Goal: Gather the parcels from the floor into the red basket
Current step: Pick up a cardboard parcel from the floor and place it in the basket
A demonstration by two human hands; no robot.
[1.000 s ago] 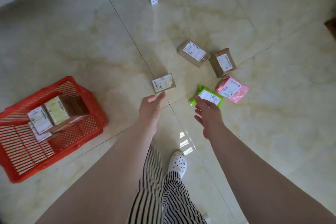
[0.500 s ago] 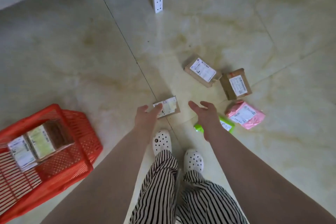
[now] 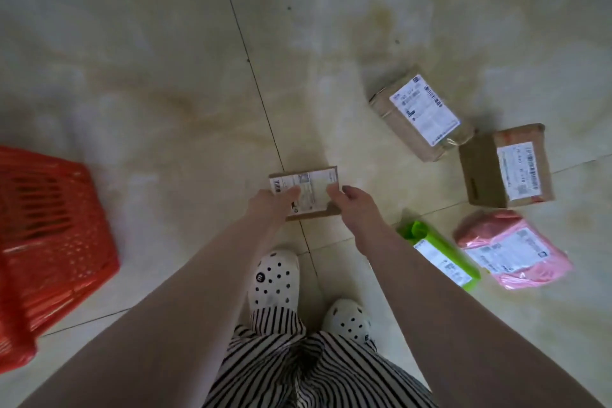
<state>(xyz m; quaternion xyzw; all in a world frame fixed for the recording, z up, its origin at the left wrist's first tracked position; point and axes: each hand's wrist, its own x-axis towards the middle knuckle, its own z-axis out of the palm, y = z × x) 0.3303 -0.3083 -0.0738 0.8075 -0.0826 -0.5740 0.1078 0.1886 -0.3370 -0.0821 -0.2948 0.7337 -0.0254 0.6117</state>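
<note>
Both hands, apart a moment ago, are now gripping the flat box (image 3: 304, 190), left hand (image 3: 276, 204) and right hand (image 3: 356, 205) on opposite edges, well right of the red basket (image 3: 49, 242), so lifting is likely next.

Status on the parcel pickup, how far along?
Done: unclear, the red basket interior is blurred. In hand: left hand and right hand grip the small flat parcel. Left on the floor: two brown boxes, green parcel, pink parcel.
</note>
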